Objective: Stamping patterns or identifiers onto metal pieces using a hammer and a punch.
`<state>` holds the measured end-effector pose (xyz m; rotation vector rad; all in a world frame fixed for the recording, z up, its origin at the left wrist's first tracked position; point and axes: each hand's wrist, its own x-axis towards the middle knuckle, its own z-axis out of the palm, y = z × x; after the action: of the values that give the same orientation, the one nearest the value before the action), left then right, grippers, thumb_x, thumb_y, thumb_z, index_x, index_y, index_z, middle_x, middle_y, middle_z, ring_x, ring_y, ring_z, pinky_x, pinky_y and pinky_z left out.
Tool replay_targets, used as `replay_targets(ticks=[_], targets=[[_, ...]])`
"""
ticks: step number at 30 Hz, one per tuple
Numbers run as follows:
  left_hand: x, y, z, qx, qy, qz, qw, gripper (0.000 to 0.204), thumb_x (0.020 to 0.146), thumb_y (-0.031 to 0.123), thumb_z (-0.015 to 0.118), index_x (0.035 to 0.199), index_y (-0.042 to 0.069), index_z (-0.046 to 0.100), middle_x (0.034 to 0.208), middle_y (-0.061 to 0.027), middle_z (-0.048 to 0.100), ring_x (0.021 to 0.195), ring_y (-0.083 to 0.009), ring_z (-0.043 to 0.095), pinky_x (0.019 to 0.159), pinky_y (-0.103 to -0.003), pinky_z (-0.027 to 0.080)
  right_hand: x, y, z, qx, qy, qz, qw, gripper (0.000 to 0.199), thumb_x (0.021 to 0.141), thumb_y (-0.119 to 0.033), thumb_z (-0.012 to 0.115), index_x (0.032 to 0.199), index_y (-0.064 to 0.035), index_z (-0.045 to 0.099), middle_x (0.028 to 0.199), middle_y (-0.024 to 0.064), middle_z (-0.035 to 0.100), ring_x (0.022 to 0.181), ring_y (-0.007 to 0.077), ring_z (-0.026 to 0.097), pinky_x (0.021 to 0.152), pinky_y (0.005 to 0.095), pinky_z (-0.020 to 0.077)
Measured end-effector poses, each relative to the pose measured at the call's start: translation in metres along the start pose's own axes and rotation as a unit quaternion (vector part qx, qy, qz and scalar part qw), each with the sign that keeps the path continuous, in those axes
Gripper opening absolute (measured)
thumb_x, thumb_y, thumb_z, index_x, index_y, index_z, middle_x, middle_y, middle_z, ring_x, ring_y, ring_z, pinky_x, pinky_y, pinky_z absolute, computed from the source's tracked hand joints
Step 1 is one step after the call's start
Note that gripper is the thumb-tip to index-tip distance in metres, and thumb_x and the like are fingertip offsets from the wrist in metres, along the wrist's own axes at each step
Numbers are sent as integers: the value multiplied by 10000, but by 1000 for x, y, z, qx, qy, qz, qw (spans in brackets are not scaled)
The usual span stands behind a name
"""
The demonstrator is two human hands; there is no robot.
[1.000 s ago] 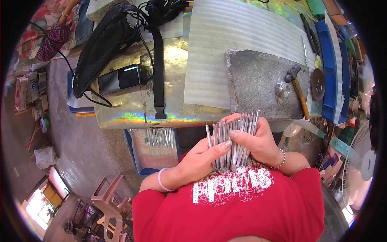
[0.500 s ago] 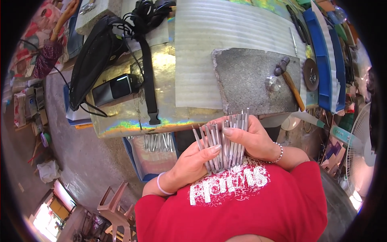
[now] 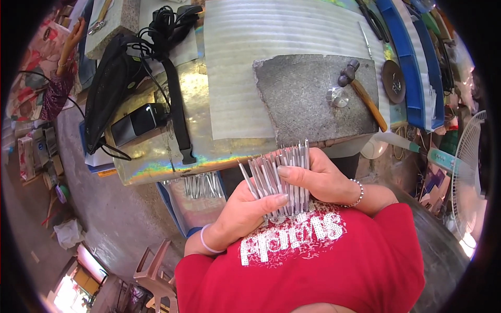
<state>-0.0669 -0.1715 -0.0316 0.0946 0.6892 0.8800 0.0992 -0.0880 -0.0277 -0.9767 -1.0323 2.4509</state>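
A bunch of slim metal punches (image 3: 296, 161), tapered at their tips, stands roughly upright between my hands in front of my red shirt. My left hand (image 3: 249, 204) is closed round the left side of the bunch, its thumb laid across the lower shafts. From the right, my right hand (image 3: 327, 181) grips the same bunch, thumb pressed over the upper shafts. My fingers behind the punches are mostly hidden. On the bench just beyond lies a grey stone slab (image 3: 308, 104), bearing a wooden-handled hammer (image 3: 367, 99) and a small round metal piece (image 3: 338, 97).
More metal rods lie in a blue-edged drawer (image 3: 195, 208) below the bench. A black bag (image 3: 112, 88) with cables and a strap, and a dark boxy device (image 3: 138, 124), occupy the bench's left. A brown dish (image 3: 393, 81), blue tray (image 3: 409, 68) and fan (image 3: 464, 172) stand right.
The view has shifted, so the bench things sit farther left in the picture. The punches are spread slightly wider at the left; both hands keep their hold.
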Motion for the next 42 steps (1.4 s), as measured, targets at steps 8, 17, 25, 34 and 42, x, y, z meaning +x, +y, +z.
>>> replay_targets(ticks=[8, 17, 25, 34, 42], targets=[[-3, 1, 11, -87, 48, 12, 995, 309, 905, 67, 529, 1206, 16, 486, 1078, -57, 577, 982, -143, 565, 885, -318, 439, -6, -3, 1, 0, 13, 7, 1000, 279, 935, -176, 524, 1131, 19, 566, 952, 12, 616, 860, 49, 545, 733, 221, 465], [0, 0, 2, -66, -1, -27, 997, 394, 850, 8, 530, 1239, -11, 472, 1123, -91, 591, 1028, -170, 562, 919, -319, 422, -15, -13, -10, -8, -36, 25, 999, 370, 956, -221, 483, 1236, 21, 496, 1071, 32, 588, 978, 70, 510, 854, 255, 428], [-5, 2, 7, -42, 24, -7, 999, 436, 821, -6, 537, 1250, -25, 456, 1186, -106, 564, 1084, -203, 543, 959, -348, 397, -12, -3, -19, 49, -98, 5, 994, 439, 959, -220, 475, 1330, 5, 408, 1213, 60, 535, 1122, 110, 468, 956, 279, 378], [-3, 3, 14, -34, 33, -7, 999, 457, 832, 17, 537, 1274, -24, 428, 1211, -116, 545, 1115, -211, 527, 977, -367, 391, -11, 1, -27, 77, -122, -4, 990, 505, 923, -203, 487, 1357, 12, 342, 1321, 111, 452, 1240, 182, 418, 1035, 340, 329], [-2, 4, 24, 30, 51, -1, 998, 419, 878, 55, 497, 1283, -20, 421, 1211, -104, 539, 1108, -194, 524, 969, -351, 393, -13, 1, -29, 86, -62, -24, 994, 466, 900, -171, 483, 1308, 32, 390, 1271, 125, 492, 1192, 186, 470, 1016, 345, 363]])
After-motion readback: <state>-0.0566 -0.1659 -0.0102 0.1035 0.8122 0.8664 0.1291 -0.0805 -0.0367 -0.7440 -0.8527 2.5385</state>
